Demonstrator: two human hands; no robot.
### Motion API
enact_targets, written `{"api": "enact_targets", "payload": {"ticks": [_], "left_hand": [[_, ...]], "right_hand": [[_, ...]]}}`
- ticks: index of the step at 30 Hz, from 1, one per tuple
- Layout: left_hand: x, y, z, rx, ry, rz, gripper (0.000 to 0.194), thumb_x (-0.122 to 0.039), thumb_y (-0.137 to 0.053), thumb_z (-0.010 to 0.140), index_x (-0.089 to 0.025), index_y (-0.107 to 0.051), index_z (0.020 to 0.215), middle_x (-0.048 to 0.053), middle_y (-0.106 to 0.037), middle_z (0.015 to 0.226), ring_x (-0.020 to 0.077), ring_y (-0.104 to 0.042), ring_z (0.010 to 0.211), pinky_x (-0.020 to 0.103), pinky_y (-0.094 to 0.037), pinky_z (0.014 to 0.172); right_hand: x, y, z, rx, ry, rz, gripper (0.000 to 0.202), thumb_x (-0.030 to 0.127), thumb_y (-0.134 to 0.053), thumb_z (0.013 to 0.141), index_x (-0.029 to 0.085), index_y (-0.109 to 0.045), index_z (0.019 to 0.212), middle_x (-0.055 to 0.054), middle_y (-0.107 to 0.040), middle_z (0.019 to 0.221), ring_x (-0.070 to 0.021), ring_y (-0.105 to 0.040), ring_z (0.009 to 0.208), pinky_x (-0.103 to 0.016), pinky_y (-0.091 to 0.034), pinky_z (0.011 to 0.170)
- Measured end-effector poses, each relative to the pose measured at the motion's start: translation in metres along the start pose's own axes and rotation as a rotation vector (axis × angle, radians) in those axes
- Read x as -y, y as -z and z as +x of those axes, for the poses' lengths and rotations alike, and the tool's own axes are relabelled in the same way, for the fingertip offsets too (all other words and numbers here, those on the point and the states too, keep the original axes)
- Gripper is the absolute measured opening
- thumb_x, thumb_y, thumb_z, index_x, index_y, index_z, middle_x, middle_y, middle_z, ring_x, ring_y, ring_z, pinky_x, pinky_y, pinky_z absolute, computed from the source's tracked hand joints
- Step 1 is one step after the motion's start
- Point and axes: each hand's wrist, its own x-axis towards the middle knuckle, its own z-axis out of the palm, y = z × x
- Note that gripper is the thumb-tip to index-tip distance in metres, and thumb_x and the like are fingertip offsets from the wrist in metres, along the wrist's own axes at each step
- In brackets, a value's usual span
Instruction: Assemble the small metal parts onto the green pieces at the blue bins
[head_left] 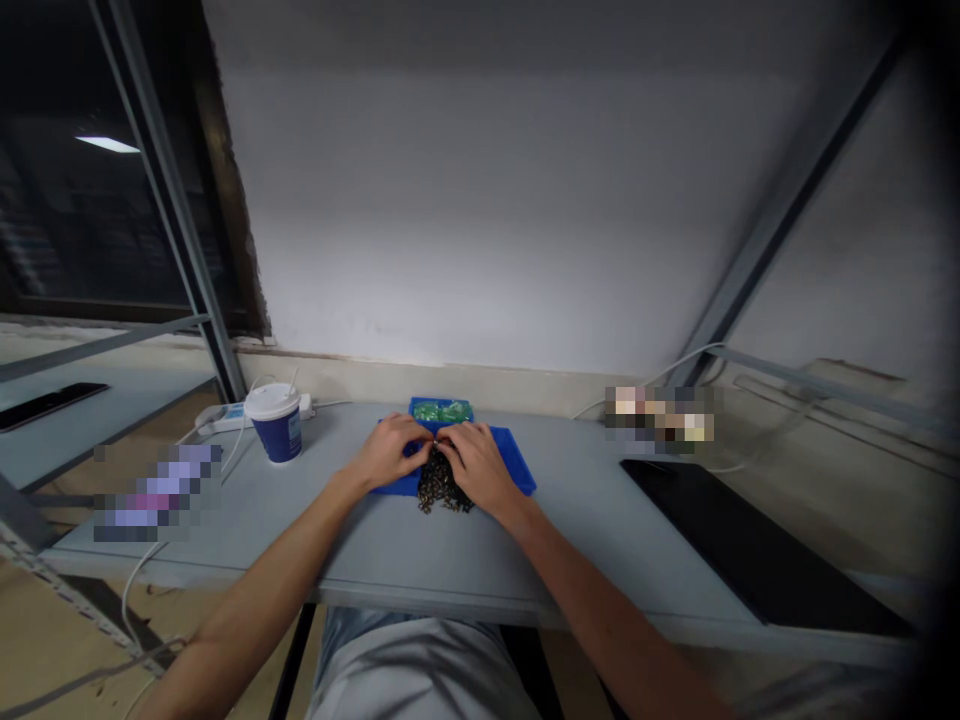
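My left hand and my right hand meet fingertip to fingertip above a pile of small dark and brassy metal parts. Between the pinched fingers of both hands sits a tiny shiny metal part, too small to name. The pile lies on the desk at the front of a blue tray, which my hands partly cover. Behind it stands a smaller blue bin with green pieces in it.
A blue paper cup with a white lid stands left on the grey desk, near a power strip and white cables. A black flat mat lies at the right. Metal posts frame both sides; a wall rises behind.
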Motion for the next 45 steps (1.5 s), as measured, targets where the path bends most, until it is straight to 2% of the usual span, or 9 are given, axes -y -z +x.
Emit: {"api": "enact_targets", "payload": {"ticks": [5, 20, 28, 38, 45], "left_hand": [[-0.0001, -0.0006, 0.0, 0.043, -0.013, -0.028, 0.017, -0.026, -0.054, 0.096, -0.02, -0.07, 0.098, 0.004, -0.074, 0.096, 0.0189, -0.065, 0.091, 0.034, -0.045, 0.089], [-0.0025, -0.0001, 0.0001, 0.019, -0.035, -0.044, 0.015, -0.025, -0.055, 0.095, -0.02, -0.069, 0.096, 0.003, -0.073, 0.09, 0.0182, -0.064, 0.088, 0.033, -0.045, 0.088], [-0.0026, 0.0015, 0.0011, -0.013, 0.02, -0.003, 0.018, -0.029, -0.054, 0.096, -0.02, -0.069, 0.094, 0.004, -0.073, 0.091, 0.0193, -0.064, 0.086, 0.035, -0.046, 0.086], [-0.0001, -0.0014, -0.0007, -0.001, -0.01, -0.051, 0.017, -0.028, -0.054, 0.096, -0.02, -0.069, 0.098, 0.003, -0.074, 0.094, 0.0185, -0.065, 0.089, 0.035, -0.045, 0.089], [-0.0021, -0.0002, 0.0002, 0.025, -0.016, -0.061, 0.018, -0.028, -0.053, 0.096, -0.02, -0.07, 0.098, 0.003, -0.074, 0.093, 0.0191, -0.065, 0.091, 0.034, -0.045, 0.089]], "right_hand": [[0.0015, 0.001, 0.0005, 0.016, 0.015, -0.026, 0.019, 0.018, -0.044, 0.104, 0.021, -0.061, 0.096, -0.006, -0.071, 0.095, -0.0221, -0.061, 0.091, -0.038, -0.038, 0.086], [-0.0013, -0.005, -0.0011, 0.056, 0.028, -0.088, 0.031, 0.02, -0.039, 0.105, 0.02, -0.058, 0.082, -0.005, -0.067, 0.081, -0.0206, -0.057, 0.081, -0.037, -0.038, 0.085], [-0.0002, -0.0014, -0.0002, 0.019, 0.001, -0.038, 0.018, 0.02, -0.043, 0.105, 0.02, -0.061, 0.103, -0.006, -0.072, 0.098, -0.0223, -0.062, 0.093, -0.038, -0.037, 0.087], [0.0018, -0.0004, -0.0004, 0.041, 0.034, -0.055, 0.022, 0.02, -0.042, 0.105, 0.02, -0.062, 0.097, -0.006, -0.072, 0.095, -0.0219, -0.061, 0.091, -0.038, -0.037, 0.087], [0.0011, -0.0025, -0.0007, 0.044, 0.032, -0.038, 0.03, 0.022, -0.038, 0.106, 0.02, -0.06, 0.085, -0.005, -0.068, 0.085, -0.0207, -0.058, 0.083, -0.037, -0.038, 0.087]]}}
